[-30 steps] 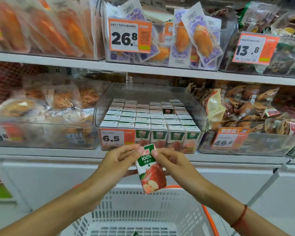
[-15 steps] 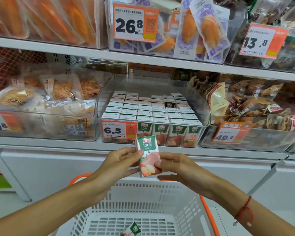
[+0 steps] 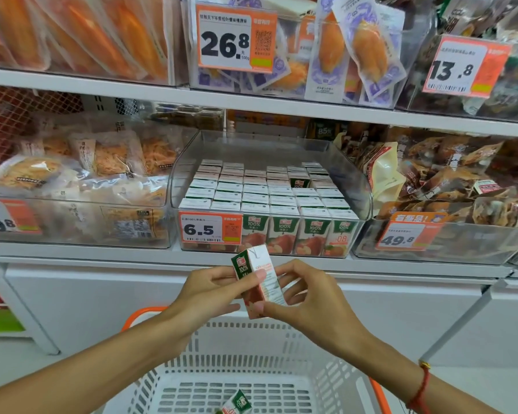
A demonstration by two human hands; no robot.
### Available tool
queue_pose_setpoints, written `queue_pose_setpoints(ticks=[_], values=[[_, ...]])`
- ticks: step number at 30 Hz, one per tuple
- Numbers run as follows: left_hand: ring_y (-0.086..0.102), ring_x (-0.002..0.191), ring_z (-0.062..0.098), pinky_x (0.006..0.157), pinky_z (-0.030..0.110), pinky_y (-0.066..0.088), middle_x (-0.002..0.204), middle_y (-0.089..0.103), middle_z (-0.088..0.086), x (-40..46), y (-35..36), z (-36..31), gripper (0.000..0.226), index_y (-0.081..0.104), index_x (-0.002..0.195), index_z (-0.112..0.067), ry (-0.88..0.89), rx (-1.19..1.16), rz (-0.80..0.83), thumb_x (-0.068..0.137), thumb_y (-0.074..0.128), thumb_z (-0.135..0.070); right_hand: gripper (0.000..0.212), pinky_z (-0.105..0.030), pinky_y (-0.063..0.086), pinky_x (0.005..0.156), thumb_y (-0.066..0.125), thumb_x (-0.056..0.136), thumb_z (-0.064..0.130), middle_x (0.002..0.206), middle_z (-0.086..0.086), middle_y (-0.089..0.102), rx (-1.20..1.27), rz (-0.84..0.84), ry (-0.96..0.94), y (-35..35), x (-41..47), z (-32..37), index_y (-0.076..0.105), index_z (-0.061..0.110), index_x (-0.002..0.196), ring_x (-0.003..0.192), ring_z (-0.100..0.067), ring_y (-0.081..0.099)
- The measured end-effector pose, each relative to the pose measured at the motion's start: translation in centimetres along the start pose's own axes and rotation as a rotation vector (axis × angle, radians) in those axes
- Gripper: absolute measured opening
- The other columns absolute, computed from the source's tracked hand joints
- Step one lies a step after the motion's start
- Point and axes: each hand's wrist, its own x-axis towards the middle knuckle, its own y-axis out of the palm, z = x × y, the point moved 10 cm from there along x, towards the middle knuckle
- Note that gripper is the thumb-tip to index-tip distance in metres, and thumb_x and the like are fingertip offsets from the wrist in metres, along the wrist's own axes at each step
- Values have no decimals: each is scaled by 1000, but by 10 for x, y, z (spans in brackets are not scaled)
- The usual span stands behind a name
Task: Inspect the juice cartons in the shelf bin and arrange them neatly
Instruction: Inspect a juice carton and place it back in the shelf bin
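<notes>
A small apple juice carton (image 3: 256, 274), green and red with a white side panel, is held upright in front of the shelf. My left hand (image 3: 214, 291) pinches it from the left and my right hand (image 3: 307, 300) holds it from the right. Behind it, a clear shelf bin (image 3: 353, 177) holds several rows of the same cartons (image 3: 263, 192) standing upright; one slot in a back row shows a gap with a carton sitting lower (image 3: 299, 182). Another carton (image 3: 237, 404) lies in the basket below.
A white basket with orange handles (image 3: 245, 363) stands under my hands. A 6.5 price tag (image 3: 210, 230) hangs on the bin front. Bins of bagged snacks (image 3: 81, 180) sit left and right (image 3: 449, 186), with more packets on the shelf above (image 3: 341, 49).
The carton has been turned in my hands, so its white side panel now faces me instead of the front. The view has dropped slightly.
</notes>
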Motion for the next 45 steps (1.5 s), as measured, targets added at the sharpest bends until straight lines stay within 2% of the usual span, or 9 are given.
queue_pose_setpoints(ticks=[3,7,11,16,21,31,35,40,45], values=[[70,82,-5,57,7,50,87,76,-16,0,-3,-7,28,73,93,-31,47,35,49,68,80,-43,19,-21,55,66,72,83,35,83,4,73,238,108,54,3,6,-3,72,20,94,71,-9,68],[67,92,-7,63,8,51,97,74,-22,-6,6,-33,31,73,92,-50,260,180,140,62,81,-44,35,-23,57,71,67,74,45,85,-3,75,361,48,29,-13,10,-1,69,13,88,77,-14,71],[60,109,-7,92,17,48,115,66,-26,-11,-7,-57,64,64,122,-39,532,349,-3,63,88,-28,38,-29,59,81,74,72,38,103,9,74,407,102,-54,-12,4,7,66,25,106,92,-12,72],[58,114,0,96,17,47,116,61,-27,-24,-8,-70,63,62,122,-43,723,448,-70,67,87,-25,38,-22,56,82,77,73,31,107,5,74,460,84,-117,-18,3,16,67,15,106,95,-16,73],[56,111,-11,81,16,55,117,59,-33,-26,-6,-66,65,62,121,-44,709,403,-73,66,88,-20,37,-24,57,83,77,73,26,105,3,74,439,78,-128,-19,2,14,68,9,105,93,-17,73],[59,115,-1,97,17,48,119,61,-27,-22,1,-57,64,61,126,-34,682,358,13,70,85,-15,34,-32,56,90,77,75,34,110,4,72,350,118,-151,-22,3,15,71,22,105,101,-14,69],[52,123,-3,99,13,43,128,54,-28,-34,13,-68,57,54,130,-35,803,493,63,79,75,-27,75,-17,42,103,81,74,41,137,27,48,-55,162,-302,-25,-4,25,42,47,138,127,1,46],[48,129,0,102,12,39,134,51,-26,-42,25,-68,55,49,135,-34,824,478,161,83,70,-30,61,-21,42,102,82,76,28,130,20,57,-180,-22,-503,-38,-12,42,52,33,129,124,2,50],[58,119,1,92,12,48,125,64,-21,-35,14,-59,52,59,127,-34,675,179,77,78,72,-22,50,-18,47,89,78,75,39,113,16,64,-190,-250,-503,-49,-15,47,59,27,119,106,2,58]])
